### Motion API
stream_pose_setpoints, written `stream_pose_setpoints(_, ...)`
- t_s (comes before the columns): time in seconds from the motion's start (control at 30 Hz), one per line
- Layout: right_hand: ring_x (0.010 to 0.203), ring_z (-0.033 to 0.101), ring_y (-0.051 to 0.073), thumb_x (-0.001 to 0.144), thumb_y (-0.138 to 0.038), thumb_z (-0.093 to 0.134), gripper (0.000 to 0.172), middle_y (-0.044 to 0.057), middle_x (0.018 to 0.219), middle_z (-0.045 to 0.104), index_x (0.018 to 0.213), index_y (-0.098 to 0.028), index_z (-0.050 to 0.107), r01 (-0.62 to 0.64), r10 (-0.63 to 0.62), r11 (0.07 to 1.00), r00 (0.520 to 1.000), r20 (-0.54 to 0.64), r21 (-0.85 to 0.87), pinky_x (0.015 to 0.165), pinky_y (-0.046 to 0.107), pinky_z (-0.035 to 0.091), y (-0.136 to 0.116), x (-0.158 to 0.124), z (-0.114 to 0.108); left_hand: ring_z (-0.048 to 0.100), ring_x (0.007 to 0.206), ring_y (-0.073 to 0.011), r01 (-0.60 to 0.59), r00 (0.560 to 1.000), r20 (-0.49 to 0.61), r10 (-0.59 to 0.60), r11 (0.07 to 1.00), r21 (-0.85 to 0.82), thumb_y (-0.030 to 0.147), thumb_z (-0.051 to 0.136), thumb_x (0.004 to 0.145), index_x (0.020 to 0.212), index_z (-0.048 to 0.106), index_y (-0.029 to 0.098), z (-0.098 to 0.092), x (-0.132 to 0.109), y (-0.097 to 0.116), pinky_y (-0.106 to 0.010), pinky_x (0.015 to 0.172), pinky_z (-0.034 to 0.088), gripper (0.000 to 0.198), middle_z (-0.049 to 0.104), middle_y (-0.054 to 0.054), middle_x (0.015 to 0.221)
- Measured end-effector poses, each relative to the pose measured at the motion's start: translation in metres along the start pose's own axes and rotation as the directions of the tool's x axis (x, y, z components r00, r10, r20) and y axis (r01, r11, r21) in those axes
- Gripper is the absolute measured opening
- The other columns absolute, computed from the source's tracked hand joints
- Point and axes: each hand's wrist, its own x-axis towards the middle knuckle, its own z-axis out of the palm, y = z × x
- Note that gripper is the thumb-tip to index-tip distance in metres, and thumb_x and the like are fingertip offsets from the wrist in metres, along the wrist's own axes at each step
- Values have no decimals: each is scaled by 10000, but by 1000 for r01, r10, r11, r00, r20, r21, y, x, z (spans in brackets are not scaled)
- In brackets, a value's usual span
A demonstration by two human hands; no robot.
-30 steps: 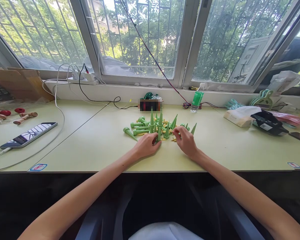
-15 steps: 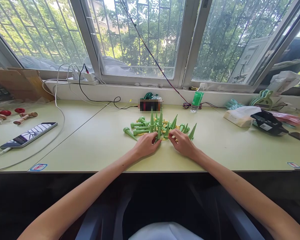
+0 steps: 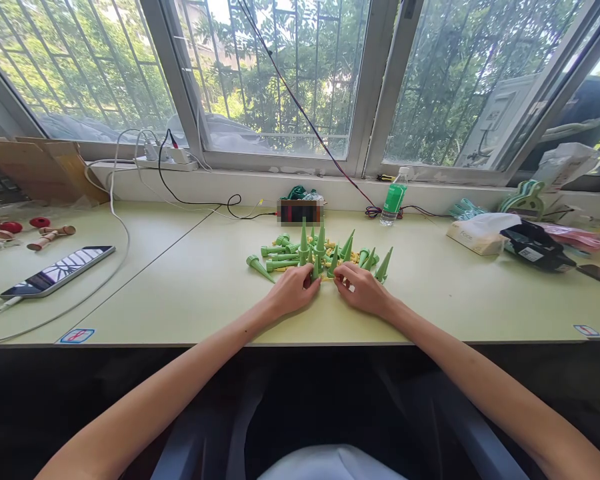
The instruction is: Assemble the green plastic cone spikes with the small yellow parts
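Note:
A heap of green cone-shaped plastic spikes (image 3: pixel 300 252) with small yellow parts (image 3: pixel 353 255) among them lies on the pale green table (image 3: pixel 190 287). Some spikes stand upright, others lie flat. My left hand (image 3: pixel 294 292) rests at the heap's near edge, fingers curled round the base of an upright green spike (image 3: pixel 317 265). My right hand (image 3: pixel 363 289) sits just to the right, fingers pinched on something small that I cannot make out. The two hands nearly touch.
A phone (image 3: pixel 57 270) on a white cable lies at the left, with wooden and red toy pieces (image 3: pixel 40 230) beyond it. A green-labelled bottle (image 3: pixel 395 195), a power strip (image 3: pixel 166 159), a tissue pack (image 3: pixel 480 233) and a black pouch (image 3: pixel 535 247) line the back and right.
My right hand has slid left and nearer, from the heap's right side toward my left hand. My left hand has barely shifted.

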Motion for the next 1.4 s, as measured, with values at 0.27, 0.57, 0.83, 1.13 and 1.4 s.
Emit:
stream_pose_setpoints(0.27, 832, 596, 172, 1033, -243, 439, 125, 61, 959, 601, 1018, -216, 560, 24, -27, 998, 999, 44, 60, 779, 301, 507, -1, 1, -1, 459, 552, -130, -20, 1000, 9, 20, 1000, -22, 315, 538, 914, 674, 389, 202, -1, 0, 2, -279, 557, 291, 304, 526, 13, 603)
stream_pose_setpoints(0.57, 918, 639, 188, 1024, -249, 480, 129, 76, 1037, 638, 1115, -221, 567, 11, -17, 997, 998, 68, 79, 826, 316, 522, 2, 1, 0, 460, 558, -124, -19, 999, 34, 20, 999, -41, 307, 557, 891, 680, 425, 194, 0, 0, 2, -273, 552, 288, 274, 531, 18, 609)
stream_pose_setpoints(0.83, 927, 654, 202, 1007, -219, 497, 167, 82, 1034, 664, 1147, -216, 588, -3, -3, 998, 996, 90, 68, 819, 334, 541, 4, 0, 1, 412, 545, -115, -15, 997, 78, 21, 996, -88, 309, 583, 846, 690, 506, 181, -1, 0, 1, -271, 531, 281, 216, 489, 34, 594)
stream_pose_setpoints(1.13, 928, 670, 205, 1012, -238, 497, 194, 86, 1034, 687, 1169, -218, 609, 12, -16, 998, 997, 72, 54, 823, 344, 556, 6, -2, 3, 366, 533, -105, -7, 996, 84, 17, 993, -119, 277, 583, 827, 670, 515, 178, -3, 0, 2, -264, 523, 263, 198, 434, 46, 567)
stream_pose_setpoints(1.4, 933, 675, 215, 1029, -280, 473, 209, 100, 1028, 692, 1156, -207, 622, 35, -37, 999, 997, 66, 42, 828, 358, 560, 5, -1, 3, 345, 533, -94, -56, 996, 67, 63, 993, -101, 257, 582, 816, 628, 374, 188, -2, -1, 1, -259, 538, 262, 289, 403, 57, 561)
